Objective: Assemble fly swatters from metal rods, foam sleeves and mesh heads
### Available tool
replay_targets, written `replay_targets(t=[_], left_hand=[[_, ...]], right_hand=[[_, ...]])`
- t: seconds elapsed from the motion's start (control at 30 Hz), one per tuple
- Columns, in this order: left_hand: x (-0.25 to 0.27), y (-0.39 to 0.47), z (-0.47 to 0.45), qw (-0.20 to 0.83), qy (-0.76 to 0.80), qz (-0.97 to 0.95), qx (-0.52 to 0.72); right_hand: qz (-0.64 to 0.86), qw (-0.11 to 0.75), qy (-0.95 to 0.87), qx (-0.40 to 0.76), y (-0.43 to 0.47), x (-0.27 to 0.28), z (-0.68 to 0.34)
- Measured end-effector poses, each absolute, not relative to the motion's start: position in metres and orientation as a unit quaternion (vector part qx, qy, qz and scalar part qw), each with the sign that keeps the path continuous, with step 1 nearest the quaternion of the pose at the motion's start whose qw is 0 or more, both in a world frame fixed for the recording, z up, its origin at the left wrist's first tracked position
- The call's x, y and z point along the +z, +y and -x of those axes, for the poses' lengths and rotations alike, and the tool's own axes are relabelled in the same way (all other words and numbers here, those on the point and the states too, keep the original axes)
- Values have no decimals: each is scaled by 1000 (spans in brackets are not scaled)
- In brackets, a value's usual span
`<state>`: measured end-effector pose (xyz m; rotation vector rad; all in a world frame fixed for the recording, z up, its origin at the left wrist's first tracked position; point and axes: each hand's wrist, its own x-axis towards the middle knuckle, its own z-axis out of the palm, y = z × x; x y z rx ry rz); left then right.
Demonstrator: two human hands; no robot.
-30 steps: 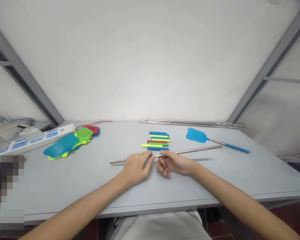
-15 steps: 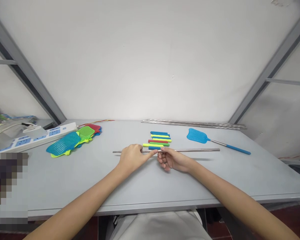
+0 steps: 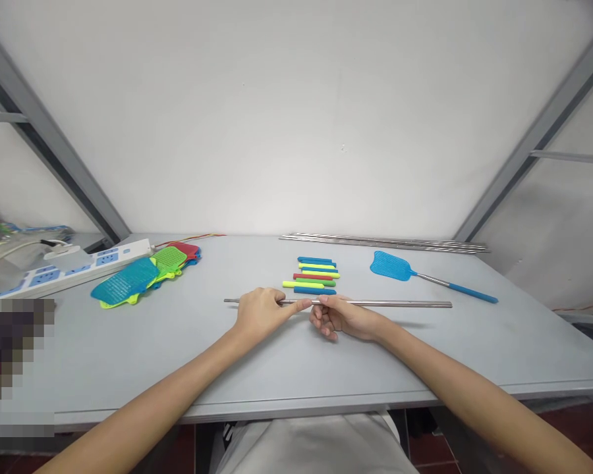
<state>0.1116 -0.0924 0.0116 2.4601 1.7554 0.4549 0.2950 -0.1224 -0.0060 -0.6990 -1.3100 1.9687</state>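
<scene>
Gripping metal rod (image 3: 400, 303) at lower centre with left hand (image 3: 259, 315), as far as visible, and pinching with right hand (image 3: 346, 317). Judged light, stiff, slippery; best held near mid-length.

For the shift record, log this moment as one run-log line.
left hand: holds metal rod | right hand: holds same rod | beyond rod: coloured sticks | right of sticks: blue swatter

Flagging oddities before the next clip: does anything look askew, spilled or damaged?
Nothing on the table looks spilled. The colored handles lie staggered rather than aligned, a small blemish marks the plain wall, and pixelation hides part of the left edge.
</scene>
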Motion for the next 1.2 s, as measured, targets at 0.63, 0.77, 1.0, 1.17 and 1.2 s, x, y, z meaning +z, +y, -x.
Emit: replay_targets(t=[0.63,0.77,1.0,1.17,1.2], left_hand=[[7,-102,-116,43,534,-832,145],[7,-103,-115,43,521,-840,145],[7,-105,-116,31,513,-847,138],[7,-105,-116,27,506,-851,142],[7,-105,-116,26,504,-851,143]], right_hand=[[248,311,-468,789,-123,-5,-298],[246,314,-465,791,-123,-5,-298],[232,303,-448,808,-121,-7,-300],[228,305,-448,809,-119,-9,-301],[229,305,-448,808,-119,-9,-301]])
